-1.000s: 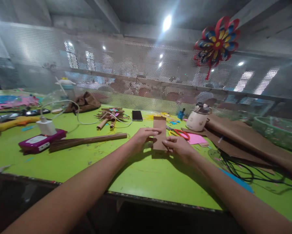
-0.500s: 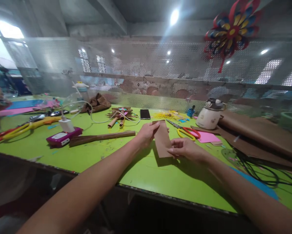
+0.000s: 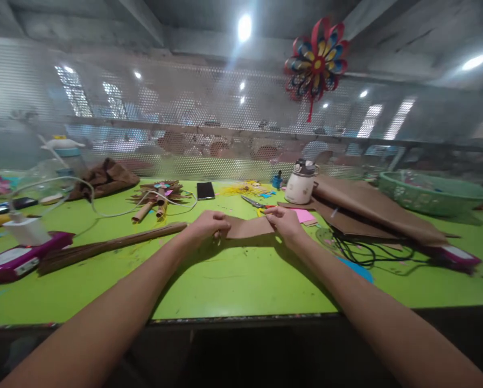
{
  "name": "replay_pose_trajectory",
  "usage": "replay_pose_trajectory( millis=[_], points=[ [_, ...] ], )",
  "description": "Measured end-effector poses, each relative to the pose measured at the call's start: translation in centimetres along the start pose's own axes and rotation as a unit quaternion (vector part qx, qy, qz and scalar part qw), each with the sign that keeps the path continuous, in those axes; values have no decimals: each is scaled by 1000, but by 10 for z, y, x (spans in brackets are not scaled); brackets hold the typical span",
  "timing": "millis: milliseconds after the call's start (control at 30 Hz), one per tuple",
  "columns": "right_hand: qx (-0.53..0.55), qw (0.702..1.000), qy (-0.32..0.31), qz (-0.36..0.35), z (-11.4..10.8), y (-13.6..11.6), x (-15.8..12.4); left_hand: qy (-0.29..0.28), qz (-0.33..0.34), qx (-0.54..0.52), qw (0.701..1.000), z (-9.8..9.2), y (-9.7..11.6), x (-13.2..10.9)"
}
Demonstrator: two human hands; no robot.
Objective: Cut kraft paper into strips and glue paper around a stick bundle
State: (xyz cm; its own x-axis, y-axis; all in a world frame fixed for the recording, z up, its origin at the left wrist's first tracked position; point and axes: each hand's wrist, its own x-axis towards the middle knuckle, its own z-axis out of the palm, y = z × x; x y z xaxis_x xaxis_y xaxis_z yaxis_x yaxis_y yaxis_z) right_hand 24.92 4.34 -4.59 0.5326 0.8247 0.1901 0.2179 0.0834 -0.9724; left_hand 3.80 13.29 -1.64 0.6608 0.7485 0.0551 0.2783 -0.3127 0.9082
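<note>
- Held a brown paper strip crosswise in front of the body, low over the green bench, with a slight bend along its upper edge; could not tell of any contact between lower edge and bench.
- Pinched its left end in the left grip, closed with thumb and fingers together.
- Pinched its right end in the right grip, likewise closed, thumb against fingertips.
- Had scissors lying just beyond the right grip, handles partly hidden behind it, and pink paper close by.
- Saw farther back a black phone, yellow shreds, a small blue bottle and a pale flask with a dark lid.
- Found on the left a long folded brown paper stick, with a brown paper figure beyond it and a white plug on a purple power strip beside it.
- Found on the right large brown sheets, black cables, a blue sheet and a green basket.
- Looked toward a perforated panel behind the bench, with a multicoloured flower ornament hanging high at right.
</note>
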Motion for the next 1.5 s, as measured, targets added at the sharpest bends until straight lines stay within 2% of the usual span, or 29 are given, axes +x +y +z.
replay_pose_trajectory(
  millis=[67, 133, 200, 333, 400, 500, 600, 733, 867, 933, 1000, 1133, 1200, 1267, 1367, 1433, 1500],
  points=[
    [-10, 999, 31, -10, -2, 4, 5, -113, -4, 33, 993, 4, 3, -3],
    [-18, 999, 37, -21, -1, 6, 6, -190, 7, 42, 981, 7, 5, -5],
    [-23, 999, 21, -35, 1, 4, 5, -201, 10, 20, 979, 8, 7, -4],
    [-32, 995, -62, -73, 6, -5, -2, -170, -34, -56, 983, 5, 9, -3],
    [-36, 990, -105, -93, 9, -9, -7, -200, -39, -81, 976, 5, 9, -4],
    [-42, 984, -134, -112, 11, -13, -11, -231, -7, -111, 967, 10, 6, -6],
    [-49, 983, -128, -120, 11, -13, -11, -205, 26, -147, 967, 17, 2, -5],
    [-57, 986, -96, -122, 11, -8, -7, -128, 45, -191, 972, 20, 1, -1],
    [-74, 990, -55, -110, 11, 1, -4, -30, -32, -186, 982, 17, 0, 2],
    [-84, 991, -18, -105, 9, 0, 0, -6, -74, -155, 985, 16, -2, 3],
    [-94, 990, 11, -106, 3, -9, 5, 7, -87, -113, 990, 16, -4, 5],
    [-133, 980, 23, -146, -29, -50, 10, 12, -70, -27, 997, 20, -7, 8],
    [-170, 970, 11, -173, -55, -70, 2, 14, -53, 8, 998, 22, -8, 8],
    [-222, 956, -8, -190, -84, -78, -15, 16, -40, 23, 999, 23, -9, 8],
    [-333, 923, -59, -183, -130, -61, -52, 12, -8, 29, 999, 23, -10, 9],
    [-471, 859, -104, -172, -156, -38, -80, 17, 15, 42, 999, 23, -11, 10],
    [-563, 798, -135, -166, -173, -18, -105, 17, 26, 58, 998, 22, -11, 10]
  ],
)
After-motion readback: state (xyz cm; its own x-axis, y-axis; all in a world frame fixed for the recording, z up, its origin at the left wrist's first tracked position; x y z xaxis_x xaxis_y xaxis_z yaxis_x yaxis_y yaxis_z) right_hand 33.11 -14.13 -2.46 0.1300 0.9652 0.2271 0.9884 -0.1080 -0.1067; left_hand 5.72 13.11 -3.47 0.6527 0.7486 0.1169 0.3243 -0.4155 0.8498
